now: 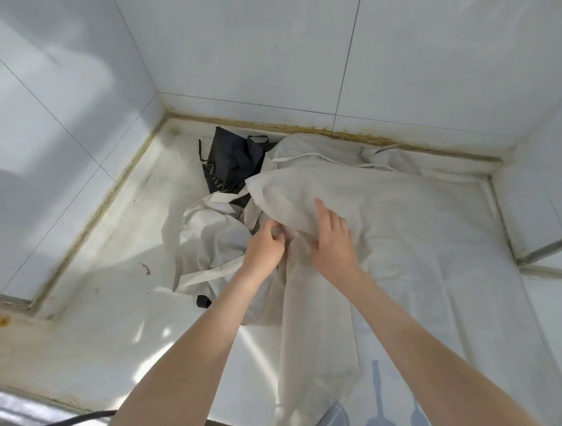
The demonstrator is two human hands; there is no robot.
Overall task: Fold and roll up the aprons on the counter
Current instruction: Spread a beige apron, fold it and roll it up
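Head: L hand [264, 247], R hand [334, 242] grip white apron [409, 226].

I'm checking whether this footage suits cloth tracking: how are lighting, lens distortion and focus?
Head view: the wide-angle lens bows the seams of the wall tiles and the edges of the counter; sunlight patches glare on it; the white apron barely contrasts with it, while the dark apron stands out; the left hand and right hand show no obvious motion blur.
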